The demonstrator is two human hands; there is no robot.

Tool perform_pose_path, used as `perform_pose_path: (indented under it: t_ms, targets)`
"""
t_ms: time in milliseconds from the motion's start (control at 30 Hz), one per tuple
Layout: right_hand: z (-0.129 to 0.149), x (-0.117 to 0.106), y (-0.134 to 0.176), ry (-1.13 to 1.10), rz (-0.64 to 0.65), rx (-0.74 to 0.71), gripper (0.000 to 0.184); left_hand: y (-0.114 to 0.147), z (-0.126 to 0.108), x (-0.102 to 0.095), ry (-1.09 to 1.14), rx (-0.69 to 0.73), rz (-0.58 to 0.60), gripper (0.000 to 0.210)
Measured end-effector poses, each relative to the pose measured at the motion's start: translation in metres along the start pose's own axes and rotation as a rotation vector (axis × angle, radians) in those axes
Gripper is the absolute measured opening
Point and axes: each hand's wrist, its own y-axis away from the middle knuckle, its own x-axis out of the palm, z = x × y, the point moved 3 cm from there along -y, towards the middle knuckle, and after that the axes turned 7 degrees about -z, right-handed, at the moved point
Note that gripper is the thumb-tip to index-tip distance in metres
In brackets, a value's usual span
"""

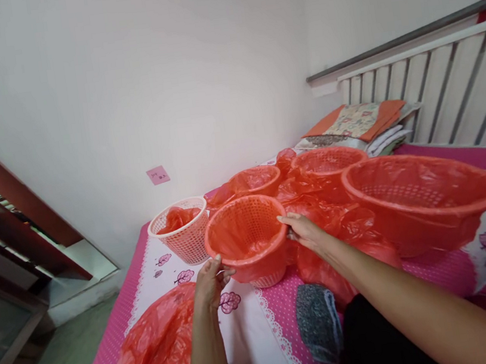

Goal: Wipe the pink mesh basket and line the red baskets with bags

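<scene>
My left hand (212,281) grips the near left rim of a plastic basket (269,278), thumb at the edge and fingers under it. On the right side of the same rim, my right hand (300,229) is closed with its thumb on top. A red plastic bag (243,227) lines the basket and folds over its rim; the pale lattice base shows below. Beside it stands a pink-white lattice basket (187,245) with a crumpled red bag inside. A loose red plastic bag (158,350) lies by my left forearm.
Several more bag-lined baskets stand behind and to the right, including a wide one (417,236). A folded grey cloth (317,322) lies near me on the pink patterned bedsheet (131,336). Folded bedding (356,121) rests by the slatted headboard (442,88); a wall runs behind.
</scene>
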Motion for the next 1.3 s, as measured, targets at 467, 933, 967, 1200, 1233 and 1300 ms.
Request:
perform_pose_path:
  t_ms: [467,933,967,1200,1233,1300]
  targets:
    - [0.011,-0.009,-0.008,-0.068,0.010,-0.037,0.031,-0.012,0.004,0.027,0.122,0.071,-0.087,0.033]
    - [0.014,-0.036,-0.025,-0.090,-0.103,-0.067,0.030,-0.022,0.014,0.063,0.199,0.032,-0.016,0.039]
    - [0.013,-0.037,-0.026,-0.087,-0.108,-0.072,0.030,-0.023,0.015,0.064,0.203,0.029,-0.012,0.038]
    - [0.010,-0.039,-0.026,-0.014,-0.141,-0.090,0.031,-0.019,0.018,0.068,0.231,0.016,-0.021,0.036]
    - [0.010,-0.039,-0.026,0.003,-0.149,-0.095,0.031,-0.019,0.018,0.068,0.237,0.015,-0.025,0.035]
    - [0.010,-0.039,-0.025,0.041,-0.170,-0.109,0.033,-0.017,0.019,0.067,0.246,0.009,-0.033,0.032]
